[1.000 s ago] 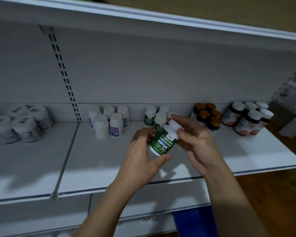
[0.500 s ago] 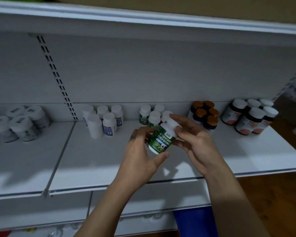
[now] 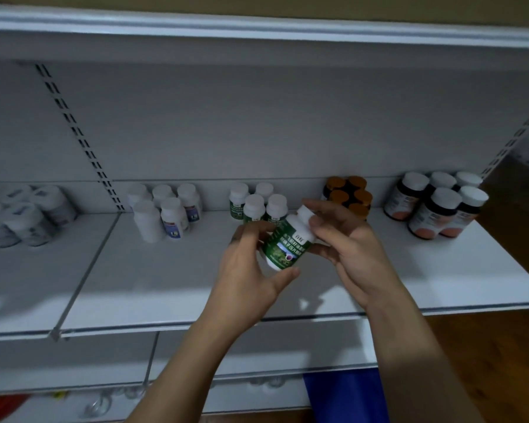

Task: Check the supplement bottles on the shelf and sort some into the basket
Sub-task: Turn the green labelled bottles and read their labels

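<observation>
A white bottle with a green label (image 3: 286,244) is tilted in front of the white shelf (image 3: 171,279), cap up and to the right. My left hand (image 3: 251,279) grips its lower body from the left, thumb under the base. My right hand (image 3: 353,254) holds its neck and white cap from the right. Behind it, several matching green-label bottles (image 3: 254,206) stand at the back of the shelf. No basket can be made out for certain.
Along the shelf's back stand white bottles with blue labels (image 3: 171,215), blurred white jars (image 3: 25,215) at far left, orange-capped bottles (image 3: 350,193) and dark white-capped bottles (image 3: 437,206) at right. A blue object (image 3: 345,395) lies below, a red object (image 3: 3,407) at bottom left.
Both hands keep hold of the green-label bottle, which stays tilted. The view has drifted slightly, so the shelf's contents sit a little differently in frame.
</observation>
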Demonstrator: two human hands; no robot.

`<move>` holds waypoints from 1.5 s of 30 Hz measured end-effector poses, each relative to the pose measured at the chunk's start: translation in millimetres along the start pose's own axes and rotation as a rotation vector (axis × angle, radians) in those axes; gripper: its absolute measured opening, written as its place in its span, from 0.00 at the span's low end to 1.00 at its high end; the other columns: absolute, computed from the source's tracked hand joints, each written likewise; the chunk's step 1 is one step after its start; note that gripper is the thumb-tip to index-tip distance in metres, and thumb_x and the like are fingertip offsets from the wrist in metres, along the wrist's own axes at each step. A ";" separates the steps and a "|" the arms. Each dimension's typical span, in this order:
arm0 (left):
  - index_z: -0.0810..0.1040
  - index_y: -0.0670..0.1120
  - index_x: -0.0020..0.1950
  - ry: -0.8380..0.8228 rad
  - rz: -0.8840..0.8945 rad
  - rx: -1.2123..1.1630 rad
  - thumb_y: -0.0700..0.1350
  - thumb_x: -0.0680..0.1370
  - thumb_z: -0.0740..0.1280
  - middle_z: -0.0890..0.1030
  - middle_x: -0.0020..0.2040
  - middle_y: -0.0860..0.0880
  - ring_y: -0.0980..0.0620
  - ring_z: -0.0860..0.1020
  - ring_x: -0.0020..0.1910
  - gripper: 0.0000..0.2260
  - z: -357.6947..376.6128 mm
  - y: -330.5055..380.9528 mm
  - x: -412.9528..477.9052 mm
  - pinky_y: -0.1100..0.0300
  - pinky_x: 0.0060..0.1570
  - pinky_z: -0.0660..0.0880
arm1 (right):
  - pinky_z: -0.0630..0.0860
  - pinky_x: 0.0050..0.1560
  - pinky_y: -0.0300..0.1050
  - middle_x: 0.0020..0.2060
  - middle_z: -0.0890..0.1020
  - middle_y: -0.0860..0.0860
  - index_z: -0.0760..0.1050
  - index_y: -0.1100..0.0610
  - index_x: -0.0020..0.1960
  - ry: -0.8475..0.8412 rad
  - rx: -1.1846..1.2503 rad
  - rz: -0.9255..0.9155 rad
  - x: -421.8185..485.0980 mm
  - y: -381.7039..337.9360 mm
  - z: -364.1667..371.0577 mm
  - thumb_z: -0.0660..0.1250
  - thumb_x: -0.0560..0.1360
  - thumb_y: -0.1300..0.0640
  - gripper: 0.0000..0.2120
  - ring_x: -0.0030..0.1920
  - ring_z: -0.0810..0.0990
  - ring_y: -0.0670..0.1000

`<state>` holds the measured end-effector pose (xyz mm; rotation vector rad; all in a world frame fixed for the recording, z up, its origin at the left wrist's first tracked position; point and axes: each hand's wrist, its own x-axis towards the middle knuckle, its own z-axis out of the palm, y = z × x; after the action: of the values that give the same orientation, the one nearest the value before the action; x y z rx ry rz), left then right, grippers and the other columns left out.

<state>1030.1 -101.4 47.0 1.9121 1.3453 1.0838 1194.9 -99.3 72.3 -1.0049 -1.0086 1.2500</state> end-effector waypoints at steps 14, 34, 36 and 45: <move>0.71 0.55 0.59 0.068 -0.027 0.011 0.46 0.66 0.79 0.72 0.54 0.58 0.64 0.71 0.53 0.26 14.5 11.5 -22.1 0.74 0.48 0.67 | 0.79 0.47 0.46 0.52 0.84 0.51 0.83 0.49 0.50 -0.093 -0.041 -0.004 -6.1 0.9 -15.8 0.68 0.69 0.58 0.11 0.51 0.83 0.49; 0.67 0.57 0.64 -0.017 0.068 -0.004 0.48 0.68 0.78 0.71 0.58 0.57 0.60 0.72 0.58 0.29 -27.9 -9.8 -21.9 0.71 0.50 0.69 | 0.79 0.47 0.48 0.54 0.84 0.57 0.81 0.55 0.54 -0.088 -0.013 -0.032 8.8 12.6 23.4 0.64 0.69 0.61 0.15 0.54 0.82 0.56; 0.68 0.56 0.64 -0.020 0.075 -0.002 0.48 0.68 0.78 0.71 0.59 0.56 0.60 0.72 0.58 0.29 -30.2 -10.4 -20.4 0.73 0.50 0.68 | 0.79 0.47 0.48 0.54 0.84 0.57 0.81 0.55 0.54 -0.086 -0.006 -0.035 9.6 11.2 25.7 0.65 0.69 0.60 0.15 0.55 0.82 0.57; 0.67 0.57 0.65 0.043 0.064 -0.027 0.48 0.70 0.77 0.76 0.57 0.57 0.60 0.74 0.56 0.28 -22.0 -4.1 -17.9 0.67 0.47 0.73 | 0.81 0.42 0.47 0.48 0.85 0.53 0.83 0.51 0.48 -0.030 -0.059 -0.052 8.9 -0.7 18.4 0.72 0.70 0.60 0.09 0.49 0.83 0.52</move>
<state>1006.2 -117.0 49.9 1.9341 1.2941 1.1739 1177.8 -89.7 78.1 -1.0016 -1.0936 1.2020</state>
